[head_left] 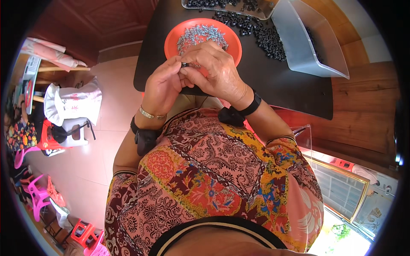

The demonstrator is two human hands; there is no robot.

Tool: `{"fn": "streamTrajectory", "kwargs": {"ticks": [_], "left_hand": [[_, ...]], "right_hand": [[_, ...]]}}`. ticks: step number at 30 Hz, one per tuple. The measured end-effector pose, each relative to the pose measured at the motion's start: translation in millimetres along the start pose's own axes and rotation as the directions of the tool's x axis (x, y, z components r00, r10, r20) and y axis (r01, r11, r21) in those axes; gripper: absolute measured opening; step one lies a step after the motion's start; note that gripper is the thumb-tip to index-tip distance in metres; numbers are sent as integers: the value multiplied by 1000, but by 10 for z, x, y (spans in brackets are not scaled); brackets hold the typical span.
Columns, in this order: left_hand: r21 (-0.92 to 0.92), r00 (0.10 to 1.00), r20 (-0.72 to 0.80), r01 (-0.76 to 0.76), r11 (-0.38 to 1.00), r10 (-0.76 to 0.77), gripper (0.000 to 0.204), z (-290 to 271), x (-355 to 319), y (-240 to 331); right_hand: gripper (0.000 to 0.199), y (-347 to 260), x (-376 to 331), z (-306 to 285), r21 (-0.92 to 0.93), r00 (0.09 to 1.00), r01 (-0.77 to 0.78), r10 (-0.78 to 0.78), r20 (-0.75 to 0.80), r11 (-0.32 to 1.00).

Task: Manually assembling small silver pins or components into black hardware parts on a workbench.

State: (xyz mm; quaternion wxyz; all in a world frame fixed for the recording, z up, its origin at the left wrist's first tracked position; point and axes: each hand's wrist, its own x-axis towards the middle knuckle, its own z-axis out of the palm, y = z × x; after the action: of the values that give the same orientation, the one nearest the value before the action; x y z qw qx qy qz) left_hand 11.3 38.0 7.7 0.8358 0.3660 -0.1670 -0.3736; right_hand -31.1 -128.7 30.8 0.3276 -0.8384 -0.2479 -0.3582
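My two hands meet in front of me, over the near rim of a red plastic plate (170,40). Between the fingertips is a small black part (184,65), mostly hidden by the fingers; its exact kind cannot be made out. My left hand (163,83) pinches it from the left, thumb and fingers closed. My right hand (215,68) is curled in from the right, its thumb and fingertips closed on the same part. Many small silvery metal pieces (200,33), perhaps screws, lie in the plate just beyond my hands.
Loose black parts (269,39) are heaped on the dark table (273,87). A grey translucent bin (305,42) lies at the right, and a clear tray (260,13) of black parts at the far edge. On the left floor are a white sack (72,101) and plastic stools (39,196).
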Motion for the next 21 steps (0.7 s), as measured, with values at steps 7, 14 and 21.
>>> {"fn": "streamTrajectory", "kwargs": {"ticks": [7, 14, 21], "left_hand": [[56, 998, 56, -40, 998, 37, 29, -69, -9, -15], [-48, 999, 33, -31, 998, 33, 21, -155, -38, -15], [-94, 995, 91, -20, 995, 28, 18, -104, -17, 4]], "right_hand": [[30, -31, -4, -61, -95, 996, 1, 8, 89, 995], [42, -10, 119, -386, -255, 932, 234, -141, 335, 938], [27, 156, 131, -579, -166, 969, -45, 83, 234, 985]]}}
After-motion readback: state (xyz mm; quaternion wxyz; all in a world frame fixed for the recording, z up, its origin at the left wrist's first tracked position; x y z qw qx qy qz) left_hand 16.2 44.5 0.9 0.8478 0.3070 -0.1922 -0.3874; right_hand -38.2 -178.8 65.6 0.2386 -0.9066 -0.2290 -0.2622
